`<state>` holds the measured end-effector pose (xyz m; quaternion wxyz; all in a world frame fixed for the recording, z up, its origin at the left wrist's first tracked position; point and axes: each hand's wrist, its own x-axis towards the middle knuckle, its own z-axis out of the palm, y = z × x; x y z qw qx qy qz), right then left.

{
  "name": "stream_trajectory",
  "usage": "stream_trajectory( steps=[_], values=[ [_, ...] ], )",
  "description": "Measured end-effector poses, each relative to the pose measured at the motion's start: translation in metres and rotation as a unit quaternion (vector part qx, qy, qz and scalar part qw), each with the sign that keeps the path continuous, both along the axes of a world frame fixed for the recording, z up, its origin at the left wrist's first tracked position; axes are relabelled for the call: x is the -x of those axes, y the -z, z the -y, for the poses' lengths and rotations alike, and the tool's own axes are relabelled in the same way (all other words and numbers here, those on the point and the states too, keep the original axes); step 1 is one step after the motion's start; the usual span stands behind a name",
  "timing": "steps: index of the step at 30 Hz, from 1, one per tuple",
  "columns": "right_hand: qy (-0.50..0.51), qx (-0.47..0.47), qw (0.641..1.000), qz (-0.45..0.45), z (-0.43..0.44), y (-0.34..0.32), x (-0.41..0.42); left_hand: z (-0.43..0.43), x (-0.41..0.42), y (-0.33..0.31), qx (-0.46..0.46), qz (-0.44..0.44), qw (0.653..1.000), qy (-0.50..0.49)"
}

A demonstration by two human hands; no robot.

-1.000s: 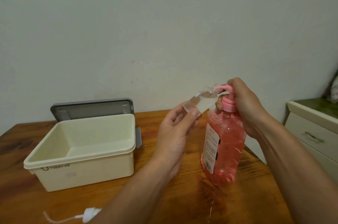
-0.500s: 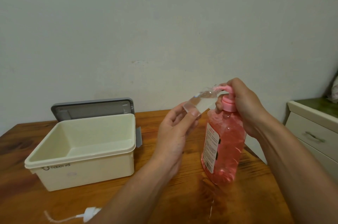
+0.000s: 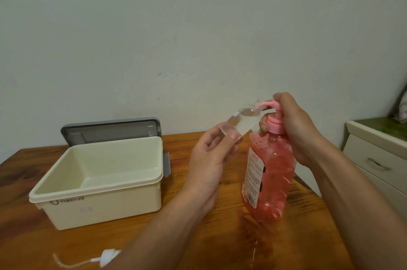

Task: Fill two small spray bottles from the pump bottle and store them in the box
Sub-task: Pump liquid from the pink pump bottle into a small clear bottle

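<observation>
Filling step, near right edge of surface (image 3: 198,236). Left hand (image 3: 209,164) pinching clear spray bottle (image 3: 236,125), mouth tilted at pink nozzle. Right hand (image 3: 295,128) wrapped on pump bottle (image 3: 269,172) head. Advice: slow strokes, mouth tight under spout. Box (image 3: 99,181) open, left.

The grey flat lid (image 3: 110,132) is half hidden behind the cream plastic box (image 3: 103,183). The left arm covers part of the white spray cap (image 3: 108,255).
</observation>
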<state>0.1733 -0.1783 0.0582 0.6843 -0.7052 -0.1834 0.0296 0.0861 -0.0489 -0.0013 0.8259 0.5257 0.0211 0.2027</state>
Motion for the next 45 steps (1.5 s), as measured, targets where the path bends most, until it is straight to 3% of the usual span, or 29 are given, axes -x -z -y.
stream_trajectory(
  steps=[45],
  values=[
    [0.012, -0.011, 1.000, -0.003, -0.0011, -0.0030, 0.0047, 0.0001, -0.0007, 0.0048, 0.020, 0.006, 1.000, 0.020]
  ],
)
